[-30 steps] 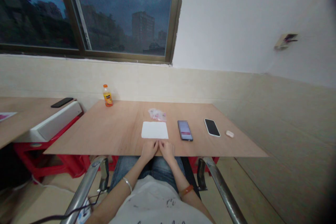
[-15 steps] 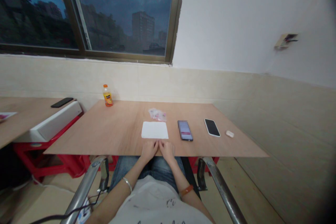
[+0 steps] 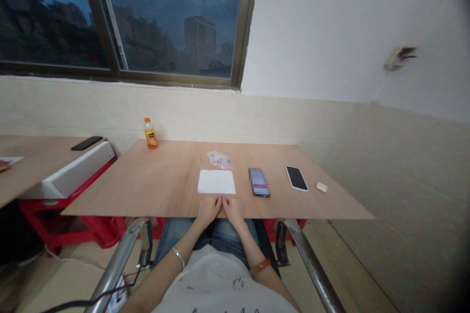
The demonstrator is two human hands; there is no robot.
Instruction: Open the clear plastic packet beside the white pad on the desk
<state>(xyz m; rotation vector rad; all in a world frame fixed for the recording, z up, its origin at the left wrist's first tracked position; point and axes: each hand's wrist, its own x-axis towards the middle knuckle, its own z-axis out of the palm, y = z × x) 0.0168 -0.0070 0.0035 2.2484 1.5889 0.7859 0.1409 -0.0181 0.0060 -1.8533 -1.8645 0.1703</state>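
Note:
At the front edge of the table, my left hand (image 3: 209,211) and my right hand (image 3: 233,211) rest side by side, with their thumb and finger tips meeting in the middle. Both are loosely closed with the fingers curled under, and I see nothing held in either. Just beyond them lies a blank white sheet of paper (image 3: 216,182), apart from the hands. A crumpled clear plastic packet with pink marks (image 3: 220,160) lies behind the sheet. To the right of the paper is a phone with its screen lit (image 3: 259,182), its picture blurred.
Farther right lie a white-edged phone with a dark screen (image 3: 296,178) and a small white case (image 3: 321,187). An orange drink bottle (image 3: 151,134) stands upright at the table's back left. A black phone (image 3: 87,143) lies on the neighbouring table. Metal chair armrests (image 3: 312,264) flank me.

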